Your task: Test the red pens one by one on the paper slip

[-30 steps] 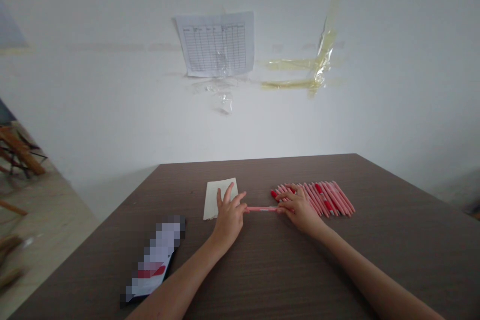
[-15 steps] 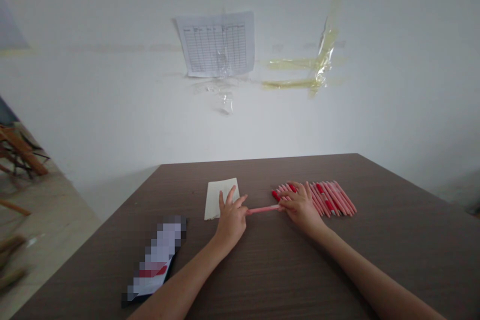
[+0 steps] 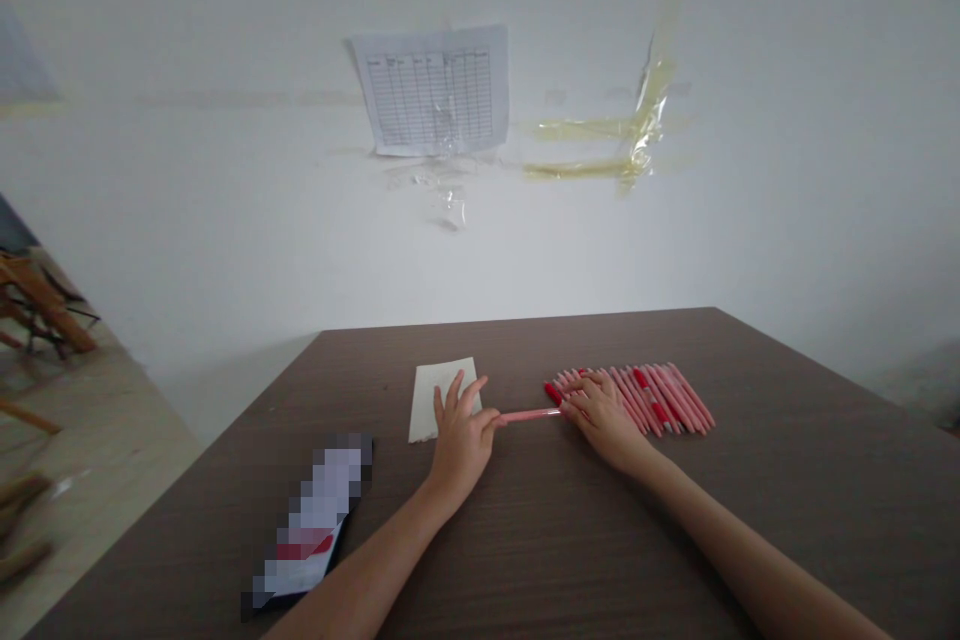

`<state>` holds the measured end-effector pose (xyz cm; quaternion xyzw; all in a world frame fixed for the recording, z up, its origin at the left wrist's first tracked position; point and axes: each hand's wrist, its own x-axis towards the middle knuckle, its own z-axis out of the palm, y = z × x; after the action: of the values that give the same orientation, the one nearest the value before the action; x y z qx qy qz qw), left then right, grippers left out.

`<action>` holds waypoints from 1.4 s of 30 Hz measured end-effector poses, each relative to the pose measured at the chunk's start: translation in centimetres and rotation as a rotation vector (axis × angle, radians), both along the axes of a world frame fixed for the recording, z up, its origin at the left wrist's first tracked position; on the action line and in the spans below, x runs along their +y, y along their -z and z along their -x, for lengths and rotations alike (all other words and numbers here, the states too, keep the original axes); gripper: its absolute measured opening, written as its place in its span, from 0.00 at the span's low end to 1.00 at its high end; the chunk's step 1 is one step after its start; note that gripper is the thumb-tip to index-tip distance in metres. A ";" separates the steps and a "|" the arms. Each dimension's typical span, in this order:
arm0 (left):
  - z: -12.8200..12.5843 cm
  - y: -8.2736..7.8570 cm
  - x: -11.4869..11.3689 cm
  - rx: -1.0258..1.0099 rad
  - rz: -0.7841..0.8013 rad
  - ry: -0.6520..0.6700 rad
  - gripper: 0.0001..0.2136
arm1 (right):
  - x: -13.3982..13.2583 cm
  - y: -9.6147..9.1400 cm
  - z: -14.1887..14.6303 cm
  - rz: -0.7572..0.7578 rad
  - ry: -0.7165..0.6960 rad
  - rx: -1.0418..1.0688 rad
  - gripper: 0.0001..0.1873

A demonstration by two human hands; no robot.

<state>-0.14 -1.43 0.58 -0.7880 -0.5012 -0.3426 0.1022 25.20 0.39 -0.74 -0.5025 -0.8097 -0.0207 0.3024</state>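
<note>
A pink pen (image 3: 527,415) lies level between my two hands, just above or on the table. My left hand (image 3: 461,435) pinches its left end between thumb and forefinger, with the other fingers spread upward. At the pen's right end, near a shiny silvery part, the fingers of my right hand (image 3: 602,415) are closed round the tip and hide it. Behind and beside my right hand lies a row of several pink pens (image 3: 667,398), a few of them with red parts. A cream paper sheet (image 3: 427,400) lies partly behind my left hand.
A pouch-like item (image 3: 311,520), blurred by pixelation, lies on the brown table (image 3: 517,540) by my left forearm. On the wall behind hang a printed form (image 3: 435,90) and strips of yellowed tape (image 3: 585,128). Wooden furniture (image 3: 45,300) stands on the floor at far left.
The raised fingers of my right hand have lowered and drawn closer together. My left hand has shifted slightly, its fingers turning a little to the right. The pen stays between both hands.
</note>
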 end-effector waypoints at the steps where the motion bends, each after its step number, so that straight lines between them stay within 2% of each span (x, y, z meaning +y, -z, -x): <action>1: 0.0 0.0 0.0 0.002 0.007 -0.003 0.08 | 0.1 -0.1 0.0 0.000 -0.018 0.006 0.16; 6: 0.0 0.1 0.1 0.027 0.016 -0.002 0.08 | 0.6 0.1 -0.3 -0.039 -0.091 0.033 0.12; 12: 0.0 0.3 0.2 0.037 0.025 -0.002 0.08 | 0.8 0.4 -0.3 -0.067 -0.089 0.100 0.06; 18: 0.1 0.4 0.4 0.015 0.054 -0.008 0.10 | 0.7 -0.1 -0.5 -0.138 -0.092 0.111 0.02; 24: 0.3 0.4 0.5 -0.035 0.058 0.005 0.10 | 0.5 -0.1 -0.6 -0.058 -0.009 0.053 0.11; 27: 0.3 0.4 0.5 -0.050 0.053 0.006 0.09 | 0.5 0.0 -0.6 -0.020 -0.019 0.020 0.15; 34: 0.3 0.3 0.5 -0.050 0.055 -0.012 0.08 | 0.6 -0.3 -0.6 -0.059 -0.075 0.085 0.07; 42: 0.3 0.7 0.7 -0.087 0.059 0.010 0.08 | 0.4 -0.2 -0.5 -0.034 -0.023 0.032 0.15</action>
<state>-0.41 -0.77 -0.12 -0.7774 -0.5112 -0.3622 0.0552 25.69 0.80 -0.57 -0.4885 -0.8099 -0.0229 0.3240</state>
